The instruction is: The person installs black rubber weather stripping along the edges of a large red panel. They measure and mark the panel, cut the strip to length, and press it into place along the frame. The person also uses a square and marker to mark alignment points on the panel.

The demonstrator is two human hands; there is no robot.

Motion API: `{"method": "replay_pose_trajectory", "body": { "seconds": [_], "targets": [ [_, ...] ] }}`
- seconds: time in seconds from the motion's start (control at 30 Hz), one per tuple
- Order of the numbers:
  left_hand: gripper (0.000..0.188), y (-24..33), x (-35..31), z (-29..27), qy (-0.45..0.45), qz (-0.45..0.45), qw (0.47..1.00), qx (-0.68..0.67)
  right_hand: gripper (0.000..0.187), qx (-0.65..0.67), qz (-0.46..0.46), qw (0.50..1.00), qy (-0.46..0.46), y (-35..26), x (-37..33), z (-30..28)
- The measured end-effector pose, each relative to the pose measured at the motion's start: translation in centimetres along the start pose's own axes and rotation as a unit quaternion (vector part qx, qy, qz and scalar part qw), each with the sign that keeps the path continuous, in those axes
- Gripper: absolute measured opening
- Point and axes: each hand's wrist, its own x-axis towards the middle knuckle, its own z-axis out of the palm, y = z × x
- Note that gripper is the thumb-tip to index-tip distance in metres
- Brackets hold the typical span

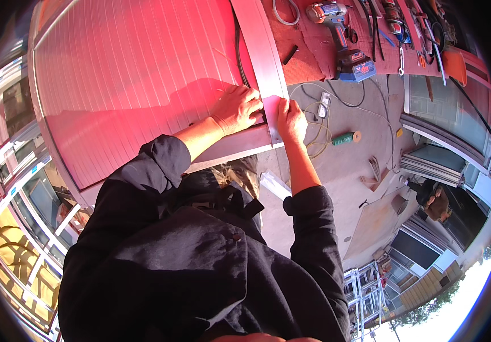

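Note:
A large framed panel (pixel 143 74) with a ribbed, red-lit surface lies before me. My left hand (pixel 237 109) is closed at its inner right edge, near the close corner. A thin black strip (pixel 238 51) runs down along that edge into the left fingers, which press on it; the fingertips are partly hidden. My right hand (pixel 292 121) wraps round the outer side of the panel's metal frame (pixel 267 62), thumb on top, just right of the left hand.
A cordless drill (pixel 337 40), a wrench (pixel 402 60) and several other tools lie on a red-covered bench (pixel 308 62) at the upper right. On the floor are a power strip (pixel 324 105), cables and a green bottle-like thing (pixel 343 138). Window frames (pixel 29 194) stand at the left.

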Motion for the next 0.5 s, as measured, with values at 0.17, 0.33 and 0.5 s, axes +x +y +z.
{"method": "replay_pose_trajectory", "body": {
  "seconds": [0.17,0.33,0.5],
  "targets": [
    [0.03,0.0,-0.1,0.5,-0.006,0.005,1.0,-0.002,0.043,-0.008,0.003,1.0,0.001,0.1,0.1,0.2],
    [0.032,0.2,-0.1,1.3,0.005,0.011,1.0,0.007,0.044,-0.006,-0.011,1.0,0.006,0.2,0.2,0.4],
    [0.035,0.0,-0.2,1.4,0.001,0.018,1.0,0.002,0.043,-0.017,-0.01,1.0,0.002,0.1,0.2,0.3]
  ]
}}
